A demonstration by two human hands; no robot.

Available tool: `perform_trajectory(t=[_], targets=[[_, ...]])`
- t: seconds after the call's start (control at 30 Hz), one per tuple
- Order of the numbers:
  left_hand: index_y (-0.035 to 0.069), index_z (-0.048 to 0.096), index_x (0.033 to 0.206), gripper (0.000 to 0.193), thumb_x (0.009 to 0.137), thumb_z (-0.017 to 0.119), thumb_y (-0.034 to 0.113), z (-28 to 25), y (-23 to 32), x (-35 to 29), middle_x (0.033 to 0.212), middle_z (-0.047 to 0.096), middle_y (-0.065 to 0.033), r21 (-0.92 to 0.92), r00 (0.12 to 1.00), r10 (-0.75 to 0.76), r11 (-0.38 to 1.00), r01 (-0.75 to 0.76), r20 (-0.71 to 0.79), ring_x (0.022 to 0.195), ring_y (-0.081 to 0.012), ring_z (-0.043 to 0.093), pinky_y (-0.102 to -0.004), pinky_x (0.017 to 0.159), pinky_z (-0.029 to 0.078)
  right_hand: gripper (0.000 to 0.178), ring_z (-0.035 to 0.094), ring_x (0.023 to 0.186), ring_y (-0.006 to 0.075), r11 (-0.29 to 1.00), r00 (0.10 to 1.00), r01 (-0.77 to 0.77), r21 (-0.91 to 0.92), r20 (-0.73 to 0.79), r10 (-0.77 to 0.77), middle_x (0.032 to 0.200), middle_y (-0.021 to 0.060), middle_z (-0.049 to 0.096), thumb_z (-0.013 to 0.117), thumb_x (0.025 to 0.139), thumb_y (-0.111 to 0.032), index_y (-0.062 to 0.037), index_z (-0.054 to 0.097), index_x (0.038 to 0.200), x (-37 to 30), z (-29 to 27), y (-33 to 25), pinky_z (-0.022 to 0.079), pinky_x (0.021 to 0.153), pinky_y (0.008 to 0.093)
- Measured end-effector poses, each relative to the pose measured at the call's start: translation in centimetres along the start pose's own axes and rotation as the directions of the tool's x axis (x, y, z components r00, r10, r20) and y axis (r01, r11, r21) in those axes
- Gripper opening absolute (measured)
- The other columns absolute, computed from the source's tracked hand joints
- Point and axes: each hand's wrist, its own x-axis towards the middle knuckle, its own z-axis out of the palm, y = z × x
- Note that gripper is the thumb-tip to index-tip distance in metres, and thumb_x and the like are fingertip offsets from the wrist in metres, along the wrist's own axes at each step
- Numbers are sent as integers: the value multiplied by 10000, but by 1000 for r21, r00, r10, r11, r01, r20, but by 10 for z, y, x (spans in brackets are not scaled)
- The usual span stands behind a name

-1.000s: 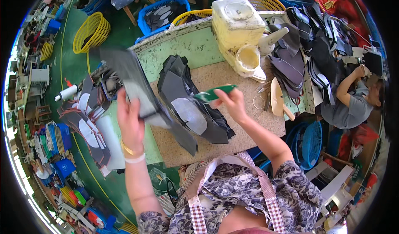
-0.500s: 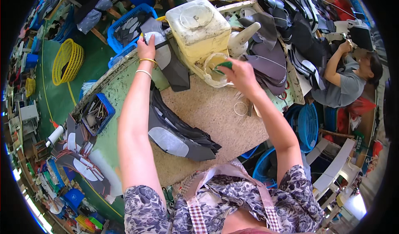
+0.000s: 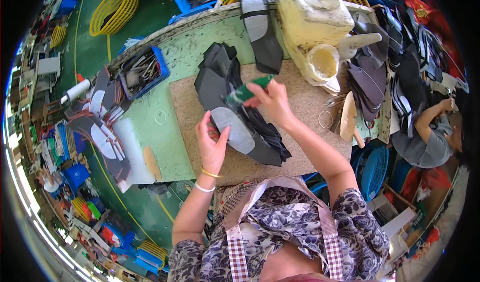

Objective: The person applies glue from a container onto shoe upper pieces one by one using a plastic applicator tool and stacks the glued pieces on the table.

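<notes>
Dark stack [image 3: 239, 128] is being supported toward table's [image 3: 174, 144] near edge, likely for reach. It's being pinched by left hand [image 3: 212, 146], apparently for steadiness; green scraper [image 3: 244, 93] is being gripped by right hand [image 3: 274, 103].

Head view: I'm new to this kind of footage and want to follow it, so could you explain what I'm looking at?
There is no machine here, just a person's two bare hands. A wide fisheye camera on their head looks down, so straight edges bend near the rim; picture left is the person's left.

On the pale green table lies a speckled board, with a stack of dark pieces on it. Around it are a yellowish container, a blue tray of tools and a separate dark piece.

The right hand holds a green tool over the stack; contact is unclear. The left hand touches the stack's top piece at its light patch.
</notes>
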Motion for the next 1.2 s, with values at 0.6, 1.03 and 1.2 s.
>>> perform_trajectory(t=[0.6, 1.03, 1.2], targets=[[17, 413, 1182, 642, 652, 740, 174, 16, -32, 18, 891, 456, -63, -73, 994, 50, 996, -57, -93, 664, -116, 426, -244, 605, 421, 148, 621, 625, 181, 794, 914, 407, -452, 203, -352, 695, 42, 626, 658, 678, -165, -70, 550, 712, -103, -53, 10, 481, 604, 295], [20, 476, 944, 321, 705, 689, 36, 8, -33, 22, 824, 524, -1, -347, 988, -121, 926, 149, 100, 698, -69, 485, -193, 636, 421, 174, 615, 563, 123, 858, 915, 376, -351, -5, -403, 630, 91, 627, 576, 803, -170, 2, 596, 815, 35, 10, 1, 451, 505, 273], [11, 526, 998, 277, 745, 637, 26, -17, -23, 0, 907, 568, -11, -567, 963, -156, 782, 257, 222, 830, -94, 516, -224, 751, 415, 156, 608, 567, 134, 975, 974, 197, -103, -94, -207, 706, 82, 630, 570, 820, -125, 30, 578, 839, -13, 11, -25, 478, 507, 231]])
